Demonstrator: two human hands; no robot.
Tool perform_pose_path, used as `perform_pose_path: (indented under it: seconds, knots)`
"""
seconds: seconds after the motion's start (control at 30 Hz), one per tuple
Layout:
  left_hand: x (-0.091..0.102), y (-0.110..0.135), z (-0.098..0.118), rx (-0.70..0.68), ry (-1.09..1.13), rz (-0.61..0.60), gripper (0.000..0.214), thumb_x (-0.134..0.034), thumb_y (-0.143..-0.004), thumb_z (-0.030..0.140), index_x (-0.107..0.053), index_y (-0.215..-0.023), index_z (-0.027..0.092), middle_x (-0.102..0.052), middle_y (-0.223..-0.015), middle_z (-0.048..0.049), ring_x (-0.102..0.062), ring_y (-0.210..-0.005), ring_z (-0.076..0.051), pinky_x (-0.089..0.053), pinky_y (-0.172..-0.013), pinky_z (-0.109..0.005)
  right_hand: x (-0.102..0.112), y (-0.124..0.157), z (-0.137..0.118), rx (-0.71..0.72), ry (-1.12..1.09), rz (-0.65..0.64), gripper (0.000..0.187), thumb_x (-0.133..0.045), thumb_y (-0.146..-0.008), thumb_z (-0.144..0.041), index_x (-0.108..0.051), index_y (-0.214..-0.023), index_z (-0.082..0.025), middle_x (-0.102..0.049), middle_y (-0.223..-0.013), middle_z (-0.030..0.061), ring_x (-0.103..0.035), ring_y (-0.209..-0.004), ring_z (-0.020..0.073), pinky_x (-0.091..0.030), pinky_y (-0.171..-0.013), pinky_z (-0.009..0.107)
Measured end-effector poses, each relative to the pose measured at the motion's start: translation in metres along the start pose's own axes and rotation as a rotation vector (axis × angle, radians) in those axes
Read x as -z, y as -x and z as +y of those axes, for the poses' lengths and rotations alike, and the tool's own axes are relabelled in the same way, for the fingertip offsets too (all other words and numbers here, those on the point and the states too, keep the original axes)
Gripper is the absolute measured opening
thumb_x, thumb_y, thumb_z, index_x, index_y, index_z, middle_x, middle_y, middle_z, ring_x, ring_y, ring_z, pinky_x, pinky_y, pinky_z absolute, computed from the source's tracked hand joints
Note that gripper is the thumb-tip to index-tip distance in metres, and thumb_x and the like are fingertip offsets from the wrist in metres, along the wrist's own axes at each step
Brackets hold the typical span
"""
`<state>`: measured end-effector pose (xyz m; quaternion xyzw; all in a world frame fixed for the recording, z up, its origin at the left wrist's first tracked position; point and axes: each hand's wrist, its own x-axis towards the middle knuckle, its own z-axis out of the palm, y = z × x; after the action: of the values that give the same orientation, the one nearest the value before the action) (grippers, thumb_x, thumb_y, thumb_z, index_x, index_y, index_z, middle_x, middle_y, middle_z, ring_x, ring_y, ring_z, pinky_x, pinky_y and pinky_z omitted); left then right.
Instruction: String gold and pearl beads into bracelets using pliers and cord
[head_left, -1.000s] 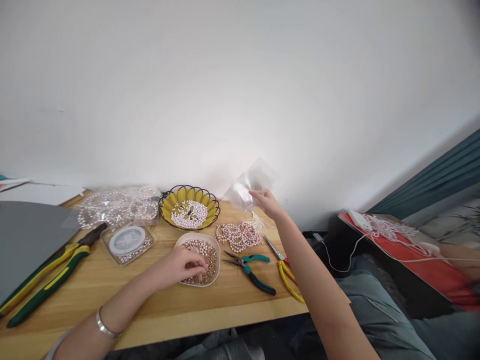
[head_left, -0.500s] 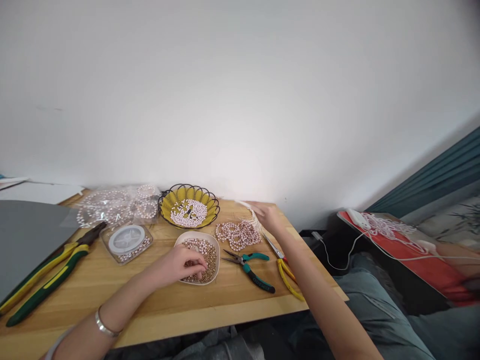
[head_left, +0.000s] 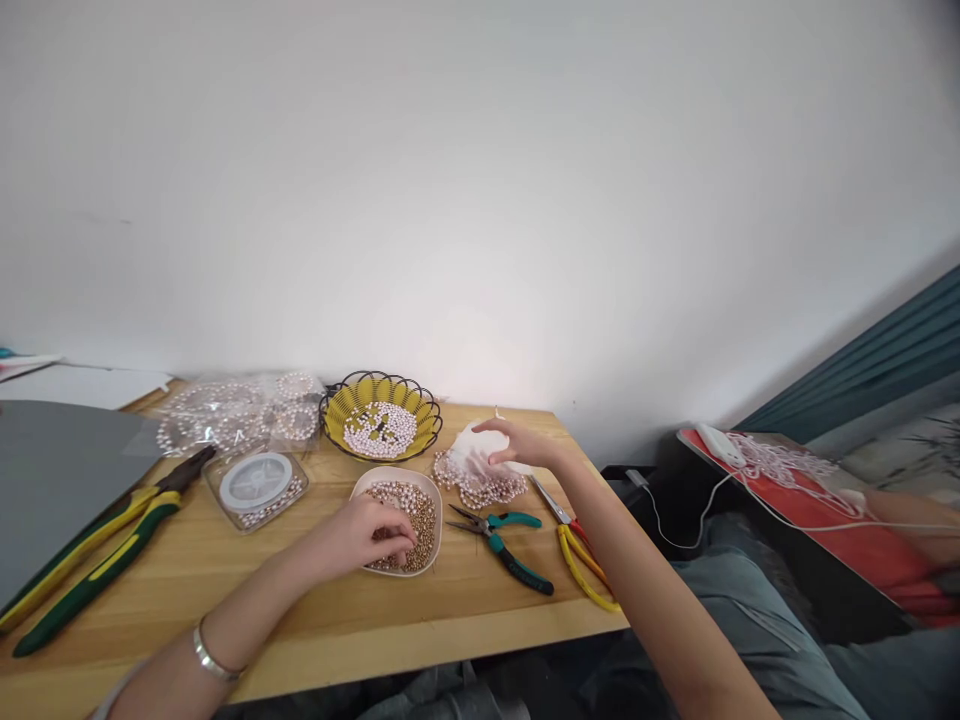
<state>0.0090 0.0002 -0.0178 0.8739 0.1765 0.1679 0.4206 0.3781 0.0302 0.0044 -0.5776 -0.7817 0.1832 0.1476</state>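
My left hand (head_left: 375, 535) rests over a cream dish (head_left: 433, 492) of pink and gold beads (head_left: 424, 520). Its fingers curl together above the beads; whatever they pinch is too small or hidden. My right hand (head_left: 521, 443) has thumb and forefinger apart beside a white, wispy, tassel-like bundle (head_left: 472, 450), blurred by motion. This bundle spreads over strings of pink beads (head_left: 491, 490). Needle-nose pliers (head_left: 510, 550) with teal handles lie between the dish and yellow-handled scissors (head_left: 576, 560), which are partly under my right forearm.
A black-rimmed yellow basket (head_left: 431, 440) with pale beads stands by the wall. To the left are a clear box (head_left: 259, 485) with a white spool, bagged bead strings (head_left: 240, 410) and large green-yellow pliers (head_left: 112, 555). White cord (head_left: 780, 470) lies on a red surface at right.
My right hand has shifted slightly left and its fingers have parted. The white bundle has moved left and fanned out over the bead strings. My left hand stays at the dish.
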Motion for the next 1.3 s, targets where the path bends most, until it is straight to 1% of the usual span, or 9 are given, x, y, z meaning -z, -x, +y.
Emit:
perform_pose_path:
  seconds: [0.3, 0.43, 0.57, 0.67, 0.8, 0.9, 1.0, 1.17, 1.3]
  knots:
    - [-0.001, 0.0, 0.004, 0.019, -0.005, 0.015, 0.02, -0.063, -0.096, 0.026, -0.079, -0.088, 0.016, -0.083, -0.078, -0.005, -0.077, -0.069, -0.017, -0.055, -0.074, -0.023, -0.028, -0.117, -0.033, 0.044, 0.06, 0.212, 0.029, -0.065, -0.1, -0.033, -0.065, -0.125, -0.018, -0.065, -0.13, 0.0101, -0.067, -0.112, 0.0249, -0.057, -0.096, 0.048]
    - [-0.002, -0.001, 0.004, 0.004, 0.0, 0.017, 0.021, -0.063, -0.097, 0.028, -0.079, -0.089, 0.018, -0.083, -0.077, -0.0038, -0.077, -0.073, -0.018, -0.056, -0.076, -0.023, -0.031, -0.121, -0.036, 0.044, 0.025, 0.362, 0.026, -0.063, -0.101, -0.033, -0.066, -0.122, -0.018, -0.067, -0.126, 0.0094, -0.069, -0.105, 0.0225, -0.059, -0.091, 0.044]
    - [-0.002, 0.0, 0.004, -0.002, 0.012, 0.023, 0.021, -0.063, -0.098, 0.03, -0.079, -0.089, 0.018, -0.083, -0.078, -0.0038, -0.077, -0.069, -0.016, -0.055, -0.071, -0.022, -0.011, -0.106, -0.037, 0.018, -0.009, 0.64, 0.03, -0.064, -0.1, -0.034, -0.064, -0.125, -0.018, -0.065, -0.129, 0.0101, -0.067, -0.111, 0.0251, -0.057, -0.095, 0.048]
    - [-0.002, 0.0, 0.004, 0.0, 0.018, 0.025, 0.019, -0.065, -0.096, 0.027, -0.079, -0.09, 0.017, -0.083, -0.078, -0.0044, -0.078, -0.07, -0.017, -0.056, -0.073, -0.022, 0.0, -0.104, -0.06, 0.075, -0.025, 0.757, 0.031, -0.063, -0.101, -0.033, -0.063, -0.127, -0.018, -0.063, -0.134, 0.0109, -0.064, -0.117, 0.0269, -0.054, -0.099, 0.05]
    - [-0.002, 0.0, 0.004, 0.007, 0.01, 0.031, 0.017, -0.065, -0.095, 0.022, -0.081, -0.089, 0.018, -0.084, -0.077, -0.0044, -0.078, -0.071, -0.018, -0.056, -0.074, -0.024, -0.012, -0.118, -0.126, 0.339, -0.008, 0.61, 0.033, -0.04, -0.106, -0.014, -0.065, -0.127, -0.019, -0.067, -0.132, 0.0106, -0.06, -0.127, 0.0227, -0.049, -0.108, 0.045]
    - [-0.002, 0.0, 0.004, 0.013, 0.003, 0.039, 0.016, -0.066, -0.094, 0.022, -0.081, -0.089, 0.018, -0.084, -0.079, -0.004, -0.078, -0.073, -0.019, -0.056, -0.076, -0.025, -0.035, -0.137, -0.18, 0.55, 0.065, 0.364, 0.04, -0.045, -0.1, -0.009, -0.066, -0.13, -0.025, -0.064, -0.142, 0.0041, -0.058, -0.13, 0.0201, -0.044, -0.115, 0.041]
    - [-0.002, 0.0, 0.006, 0.021, -0.001, 0.042, 0.014, -0.068, -0.093, 0.019, -0.081, -0.088, 0.019, -0.084, -0.079, -0.0036, -0.078, -0.075, -0.02, -0.056, -0.079, -0.026, -0.058, -0.157, -0.214, 0.61, 0.136, 0.225, 0.048, -0.049, -0.098, -0.009, -0.054, -0.145, -0.021, -0.047, -0.16, 0.0079, -0.045, -0.143, 0.0263, -0.035, -0.121, 0.048]
    - [-0.003, 0.001, 0.006, 0.049, 0.003, 0.039, 0.013, -0.07, -0.09, 0.012, -0.082, -0.089, 0.016, -0.084, -0.078, -0.0051, -0.079, -0.071, -0.02, -0.057, -0.072, -0.024, -0.073, -0.175, -0.229, 0.589, 0.154, 0.099, 0.035, -0.065, -0.097, -0.028, -0.066, -0.132, -0.022, -0.039, -0.165, 0.0108, -0.037, -0.15, 0.0379, -0.03, -0.12, 0.063]
    - [-0.002, 0.001, 0.008, 0.057, 0.001, 0.045, 0.013, -0.07, -0.09, 0.012, -0.082, -0.087, 0.016, -0.084, -0.079, -0.005, -0.079, -0.075, -0.02, -0.056, -0.076, -0.024, -0.053, -0.146, -0.214, 0.589, 0.066, 0.13, 0.03, -0.056, -0.102, -0.032, -0.068, -0.128, -0.023, -0.041, -0.164, 0.0092, -0.039, -0.151, 0.0291, -0.032, -0.122, 0.052]
